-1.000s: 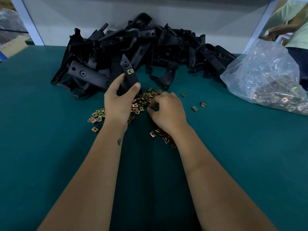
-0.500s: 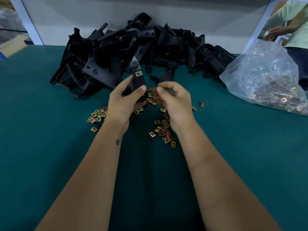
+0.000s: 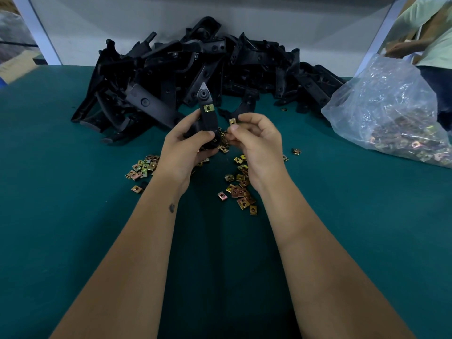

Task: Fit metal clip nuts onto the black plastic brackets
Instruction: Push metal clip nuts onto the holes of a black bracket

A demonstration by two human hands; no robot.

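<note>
A: Start at the left. What is there?

B: Loose clip nuts (image 3: 142, 167) lie on the green counter (image 3: 61, 192), just outside the left hand (image 3: 182, 152). Beyond that hand is the heap of black brackets (image 3: 195, 77).

A: And the left hand itself?

B: It grips one bracket (image 3: 208, 113), fingers and thumb curled round its lower part. The bracket stands nearly upright, long axis pointing up and away from the hand, pointed tip uppermost. A fitted nut (image 3: 209, 108) already sits on it, just above the fingers.

A: The right hand?

B: The right hand (image 3: 259, 145) pinches a single clip nut (image 3: 232, 121) between thumb and forefinger; the other fingers are curled loosely. That nut is just to the right of the bracket, apart from it, a little lower than the fitted nut.

A: So the coming move?

B: I judge the right hand must carry the nut leftward to the bracket's edge and slide it on across the long axis. Which seat it goes to I cannot tell.

A: Further right?

B: More nuts (image 3: 241, 192) below the right wrist, then a clear bag of nuts (image 3: 391, 113), well apart.
</note>
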